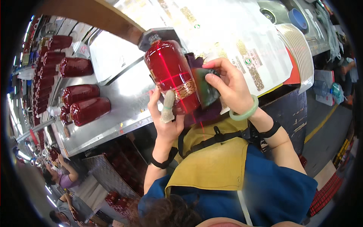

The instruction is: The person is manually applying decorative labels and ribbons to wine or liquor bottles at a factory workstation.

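Observation:
A large red glass bottle (166, 62) with a gold patterned band lies tilted in front of me, its clear neck toward a dark angular block (145, 41). Red light lines cross its surface. My left hand (166, 121) curls round the bottle's lower left side; one finger wears a knitted, pale finger cover (168, 108). At the bottle's right, my right hand (234, 89) pinches a dark, green-tinged flat piece (207, 89) between thumb and fingers, close to the glass. I cannot tell exactly what this piece is. Purple cloth (208, 115) lies under it.
White sheets with gold printed labels (227, 36) cover the bench beyond, beside a stack of pale sheets (298, 53). More red bottles (90, 110) line the left. A brown beam (98, 17) crosses above. A blue bowl (297, 19) stands far right; other people (66, 178) are at lower left.

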`<state>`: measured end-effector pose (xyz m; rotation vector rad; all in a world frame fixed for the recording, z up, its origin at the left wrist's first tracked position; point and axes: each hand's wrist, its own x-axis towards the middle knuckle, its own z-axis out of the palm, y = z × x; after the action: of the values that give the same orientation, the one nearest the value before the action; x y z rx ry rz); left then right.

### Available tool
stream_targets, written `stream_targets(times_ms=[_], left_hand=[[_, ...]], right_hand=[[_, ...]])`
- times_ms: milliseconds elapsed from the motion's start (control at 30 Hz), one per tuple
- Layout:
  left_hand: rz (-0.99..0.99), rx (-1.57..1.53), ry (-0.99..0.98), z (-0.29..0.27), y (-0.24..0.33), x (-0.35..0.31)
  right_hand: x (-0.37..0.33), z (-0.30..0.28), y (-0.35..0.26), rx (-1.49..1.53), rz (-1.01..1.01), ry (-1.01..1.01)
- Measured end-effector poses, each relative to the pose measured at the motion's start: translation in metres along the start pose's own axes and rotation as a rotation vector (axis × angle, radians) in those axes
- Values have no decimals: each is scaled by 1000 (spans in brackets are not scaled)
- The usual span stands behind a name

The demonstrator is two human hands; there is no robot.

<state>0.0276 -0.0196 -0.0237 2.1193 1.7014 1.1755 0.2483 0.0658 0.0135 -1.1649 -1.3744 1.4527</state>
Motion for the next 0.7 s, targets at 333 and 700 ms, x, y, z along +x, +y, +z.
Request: stream_targets(times_ms=[333,700], left_hand=[[63,172,60,-17,25,31],[-455,-993,-83,-8,-7,28]], right_hand=[[14,-14,-1,-15,-84,-92],[2,21,-10,-59,62,-148]])
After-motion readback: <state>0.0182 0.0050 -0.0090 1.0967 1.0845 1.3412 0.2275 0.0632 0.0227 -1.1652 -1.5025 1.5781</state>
